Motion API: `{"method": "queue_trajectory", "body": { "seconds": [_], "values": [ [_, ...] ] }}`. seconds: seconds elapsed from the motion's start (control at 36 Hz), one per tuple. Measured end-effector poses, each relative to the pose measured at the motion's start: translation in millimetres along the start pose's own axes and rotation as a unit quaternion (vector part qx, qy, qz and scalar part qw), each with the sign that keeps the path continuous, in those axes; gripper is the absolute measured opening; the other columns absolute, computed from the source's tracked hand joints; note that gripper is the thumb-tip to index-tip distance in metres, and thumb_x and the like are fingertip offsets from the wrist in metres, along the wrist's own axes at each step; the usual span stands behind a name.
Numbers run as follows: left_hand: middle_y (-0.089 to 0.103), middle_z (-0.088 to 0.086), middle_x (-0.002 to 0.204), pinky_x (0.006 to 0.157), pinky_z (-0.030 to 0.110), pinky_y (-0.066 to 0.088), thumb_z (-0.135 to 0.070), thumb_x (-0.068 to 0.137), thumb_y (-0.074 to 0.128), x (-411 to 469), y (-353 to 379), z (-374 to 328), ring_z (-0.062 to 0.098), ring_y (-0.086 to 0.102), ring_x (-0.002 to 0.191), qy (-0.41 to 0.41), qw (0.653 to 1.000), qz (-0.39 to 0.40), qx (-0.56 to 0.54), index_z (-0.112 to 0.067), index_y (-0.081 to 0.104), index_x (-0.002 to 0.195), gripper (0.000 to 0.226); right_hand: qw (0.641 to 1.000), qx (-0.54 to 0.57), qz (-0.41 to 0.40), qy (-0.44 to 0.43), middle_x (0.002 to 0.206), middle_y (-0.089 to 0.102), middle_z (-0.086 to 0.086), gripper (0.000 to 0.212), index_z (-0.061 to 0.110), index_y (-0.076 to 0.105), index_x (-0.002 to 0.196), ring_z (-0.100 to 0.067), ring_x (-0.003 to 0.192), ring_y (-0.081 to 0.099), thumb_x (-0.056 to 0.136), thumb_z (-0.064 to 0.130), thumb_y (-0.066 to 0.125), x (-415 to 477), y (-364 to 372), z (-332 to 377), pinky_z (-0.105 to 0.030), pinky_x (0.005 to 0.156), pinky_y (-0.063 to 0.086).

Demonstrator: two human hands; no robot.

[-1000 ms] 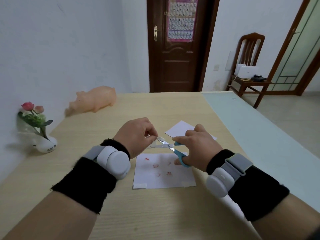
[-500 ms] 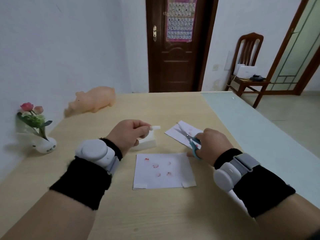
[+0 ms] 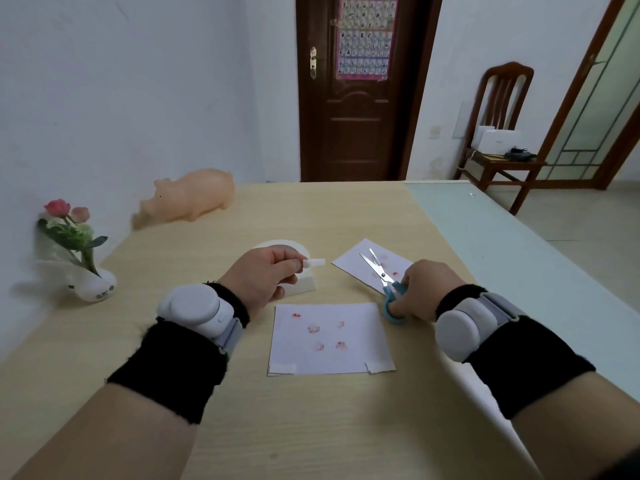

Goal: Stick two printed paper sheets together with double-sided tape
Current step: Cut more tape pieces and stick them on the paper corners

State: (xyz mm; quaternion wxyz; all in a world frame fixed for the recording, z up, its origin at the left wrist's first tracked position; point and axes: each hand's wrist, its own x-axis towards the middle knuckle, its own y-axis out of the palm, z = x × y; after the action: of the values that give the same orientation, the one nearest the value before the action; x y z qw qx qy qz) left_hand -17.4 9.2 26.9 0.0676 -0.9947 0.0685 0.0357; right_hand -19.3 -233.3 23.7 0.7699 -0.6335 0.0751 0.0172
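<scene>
A white printed sheet (image 3: pixel 329 337) with red marks lies flat on the table in front of me, with tape pieces on its two near corners. A second printed sheet (image 3: pixel 360 259) lies farther back to the right. My left hand (image 3: pixel 266 277) pinches a short cut piece of white tape (image 3: pixel 314 262) above the tape roll (image 3: pixel 294 247), which my hand partly hides. My right hand (image 3: pixel 422 289) grips the blue-handled scissors (image 3: pixel 382 282), whose blades rest over the far sheet.
A pink pig toy (image 3: pixel 194 195) sits at the back left of the wooden table (image 3: pixel 311 427). A small vase with flowers (image 3: pixel 79 251) stands by the left wall. A pale green strip runs along the table's right side. A chair (image 3: pixel 498 133) stands beyond.
The scissors cut the tape near the middle, then my right hand moved right and lowered them onto the far sheet. My left hand drew back left with the cut piece, uncovering the roll.
</scene>
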Motion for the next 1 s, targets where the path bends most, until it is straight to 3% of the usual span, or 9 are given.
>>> {"method": "queue_trajectory", "body": {
  "seconds": [0.36,0.42,0.47,0.53,0.58,0.67,0.72,0.81,1.0],
  "values": [
    [0.058,0.003,0.083,0.052,0.021,0.033,-0.004,0.093,0.05,-4,-6,-2,0.008,0.051,0.063,-0.003,1.0,-0.001,-0.021,-0.012,0.065,0.081,0.021,0.998,-0.041,-0.031,0.021,0.055,0.039,-0.001,0.043,0.013,0.038,0.056,-0.014,0.048,0.037,0.073,0.039,0.067,-5,0,1,-0.024,0.042,0.024],
    [0.058,0.003,0.08,0.052,0.022,0.031,-0.004,0.093,0.049,-4,-7,-4,0.008,0.051,0.061,-0.007,0.999,-0.003,-0.035,-0.012,0.065,0.079,0.022,0.999,-0.036,-0.028,0.022,0.061,0.046,-0.001,0.036,0.013,0.046,0.061,-0.015,0.054,0.044,0.073,0.039,0.068,-7,-2,1,-0.024,0.044,0.031],
    [0.057,0.002,0.078,0.052,0.022,0.031,-0.004,0.093,0.049,-6,-8,-4,0.008,0.05,0.06,-0.011,0.999,0.0,-0.039,-0.012,0.064,0.079,0.022,0.999,-0.023,-0.045,0.014,0.084,0.062,-0.002,0.025,0.013,0.063,0.084,-0.019,0.077,0.059,0.076,0.037,0.067,-9,-3,2,-0.025,0.062,0.046],
    [0.057,0.001,0.078,0.051,0.021,0.031,-0.005,0.093,0.048,-7,-8,-4,0.008,0.05,0.06,-0.015,0.999,0.005,-0.036,-0.011,0.065,0.08,0.022,0.993,0.045,-0.113,-0.009,0.097,0.066,0.001,0.022,0.017,0.068,0.097,-0.019,0.093,0.06,0.08,0.031,0.065,-12,-5,4,-0.023,0.072,0.044],
    [0.057,0.001,0.077,0.052,0.021,0.03,-0.005,0.094,0.048,-8,-6,-4,0.008,0.05,0.061,-0.018,0.999,0.006,-0.034,-0.01,0.064,0.08,0.022,0.971,0.172,-0.159,-0.039,0.077,0.066,0.004,0.01,0.018,0.071,0.083,-0.015,0.078,0.06,0.081,0.025,0.065,-16,-7,13,-0.021,0.063,0.039],
    [0.056,0.0,0.075,0.053,0.022,0.031,-0.004,0.094,0.048,-10,-3,-4,0.009,0.05,0.062,-0.018,0.999,0.007,-0.028,-0.009,0.064,0.082,0.021,0.905,0.412,-0.083,-0.063,0.058,0.057,0.003,0.011,0.011,0.07,0.071,-0.011,0.053,0.049,0.08,0.018,0.068,-21,-8,33,-0.019,0.053,0.041],
    [0.057,0.0,0.075,0.052,0.021,0.031,-0.004,0.094,0.048,-11,-2,-3,0.009,0.05,0.061,-0.02,1.0,0.008,-0.023,-0.01,0.064,0.08,0.021,0.854,0.516,-0.032,-0.054,0.059,0.054,0.001,0.011,0.007,0.069,0.073,-0.011,0.051,0.045,0.081,0.014,0.068,-22,-6,45,-0.019,0.051,0.042],
    [0.057,0.0,0.074,0.051,0.02,0.032,-0.004,0.094,0.048,-13,-2,-2,0.009,0.05,0.062,-0.027,0.999,0.01,-0.022,-0.012,0.064,0.079,0.023,0.814,0.579,0.013,-0.042,0.065,0.056,-0.002,0.013,0.001,0.069,0.081,-0.013,0.056,0.046,0.082,0.014,0.069,-21,1,57,-0.021,0.054,0.043],
    [0.056,0.001,0.074,0.054,0.023,0.031,-0.004,0.094,0.047,-17,-7,0,0.01,0.049,0.063,-0.029,0.999,0.01,-0.024,-0.012,0.063,0.077,0.025,0.807,0.586,0.04,-0.056,0.063,0.056,-0.002,0.013,0.007,0.066,0.069,-0.013,0.055,0.046,0.08,0.013,0.071,-21,14,72,-0.025,0.057,0.043]
  ]
}}
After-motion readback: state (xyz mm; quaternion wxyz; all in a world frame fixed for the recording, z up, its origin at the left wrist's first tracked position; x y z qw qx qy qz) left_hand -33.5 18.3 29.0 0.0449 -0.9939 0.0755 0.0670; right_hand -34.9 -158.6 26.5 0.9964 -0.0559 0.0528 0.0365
